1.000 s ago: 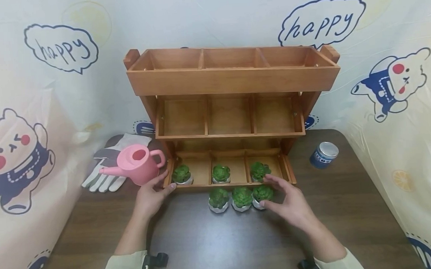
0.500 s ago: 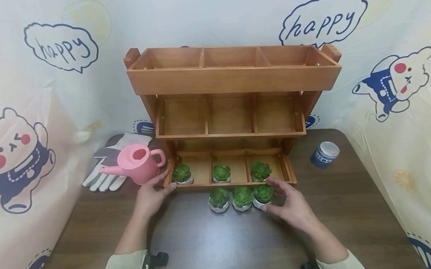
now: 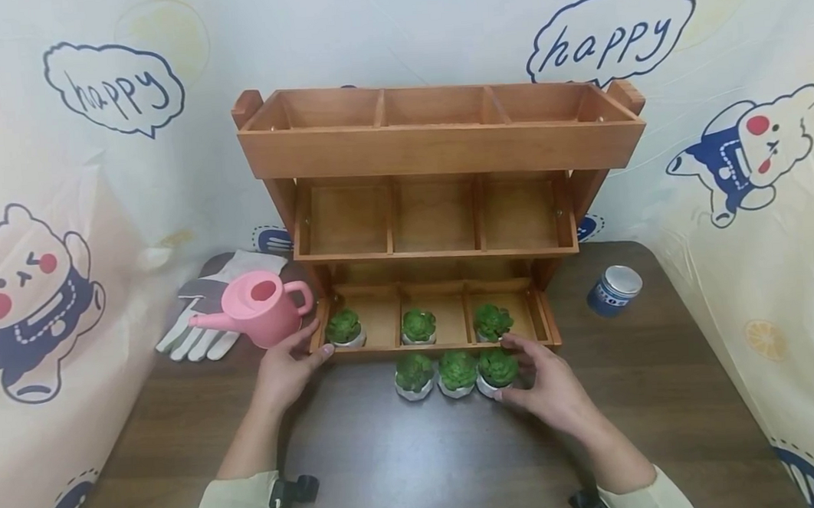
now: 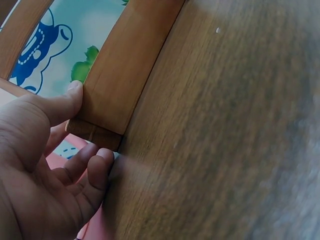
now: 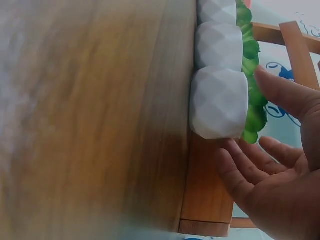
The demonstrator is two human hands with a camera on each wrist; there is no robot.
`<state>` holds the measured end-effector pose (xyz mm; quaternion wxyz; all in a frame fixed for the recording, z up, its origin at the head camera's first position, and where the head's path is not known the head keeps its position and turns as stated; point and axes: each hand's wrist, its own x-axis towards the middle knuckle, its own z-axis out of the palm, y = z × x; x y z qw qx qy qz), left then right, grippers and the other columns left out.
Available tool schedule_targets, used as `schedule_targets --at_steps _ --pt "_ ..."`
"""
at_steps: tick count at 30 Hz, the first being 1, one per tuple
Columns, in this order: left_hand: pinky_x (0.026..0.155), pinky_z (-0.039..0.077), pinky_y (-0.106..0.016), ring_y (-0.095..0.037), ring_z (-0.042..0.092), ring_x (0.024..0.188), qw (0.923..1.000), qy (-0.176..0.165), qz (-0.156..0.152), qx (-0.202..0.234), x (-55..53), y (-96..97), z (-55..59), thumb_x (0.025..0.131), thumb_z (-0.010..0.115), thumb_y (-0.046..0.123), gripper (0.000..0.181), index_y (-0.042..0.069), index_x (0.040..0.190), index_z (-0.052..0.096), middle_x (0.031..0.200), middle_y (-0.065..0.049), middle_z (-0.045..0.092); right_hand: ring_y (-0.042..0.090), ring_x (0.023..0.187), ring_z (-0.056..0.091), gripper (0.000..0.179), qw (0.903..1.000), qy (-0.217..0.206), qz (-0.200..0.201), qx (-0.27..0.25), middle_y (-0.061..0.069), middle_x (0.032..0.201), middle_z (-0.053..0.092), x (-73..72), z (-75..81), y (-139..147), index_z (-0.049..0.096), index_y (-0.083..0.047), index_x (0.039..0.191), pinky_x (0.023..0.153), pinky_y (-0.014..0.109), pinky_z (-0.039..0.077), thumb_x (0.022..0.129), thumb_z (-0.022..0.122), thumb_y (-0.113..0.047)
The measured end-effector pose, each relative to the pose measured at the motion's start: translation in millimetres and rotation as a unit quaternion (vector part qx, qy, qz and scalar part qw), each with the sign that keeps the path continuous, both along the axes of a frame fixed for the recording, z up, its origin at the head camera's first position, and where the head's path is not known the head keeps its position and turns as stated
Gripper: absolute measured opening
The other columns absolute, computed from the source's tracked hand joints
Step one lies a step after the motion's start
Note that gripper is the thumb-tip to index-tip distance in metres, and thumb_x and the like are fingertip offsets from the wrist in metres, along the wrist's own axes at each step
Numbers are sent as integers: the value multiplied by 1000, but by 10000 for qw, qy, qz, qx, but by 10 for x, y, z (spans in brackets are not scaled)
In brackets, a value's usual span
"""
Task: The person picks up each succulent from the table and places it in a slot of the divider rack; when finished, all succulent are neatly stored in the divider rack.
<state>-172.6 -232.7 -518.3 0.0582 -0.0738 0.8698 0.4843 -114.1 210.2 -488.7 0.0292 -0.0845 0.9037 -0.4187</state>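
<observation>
Rightmost front plant: upright in a white faceted pot on the counter, just in front of the bottom tier of the wooden shelf, at the right end of a row of three.
Right grip: spread wide about that pot from the right, thumb towards the near side, fingers towards the far side; cannot tell whether pressing on it.
Deciding relation: pot to the left of the right palm, within the span of thumb and fingers; for a firm hold, by judgement, more a matter of narrowing than of reaching.
Long axis: none clear in the squat, round pot; row lined up left to right, along the front of the bottom tier.
Nearer hand: the right; left grip well apart, holding the shelf's front left corner, thumb at the upper edge, fingers curled by the end.
Leftward neighbours: middle front plant just beside, then left front plant.
Behind the pot: right tier plant, inside the right compartment.
Outer sides: pink watering can just beyond the left grip; blue jar well apart from the right.
</observation>
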Motion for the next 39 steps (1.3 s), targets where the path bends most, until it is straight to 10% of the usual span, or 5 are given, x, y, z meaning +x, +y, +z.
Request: schedule_targets --at_steps 39 --pt "106 47 -62 -43 51 139 9999 88 16 -109 -3 9 -2 88 81 51 74 30 153 53 157 -12 49 25 117 65 67 9938 -460 351 949 5 129 69 -123 -33 4 65 -14 135 101 53 52 76 94 -28"
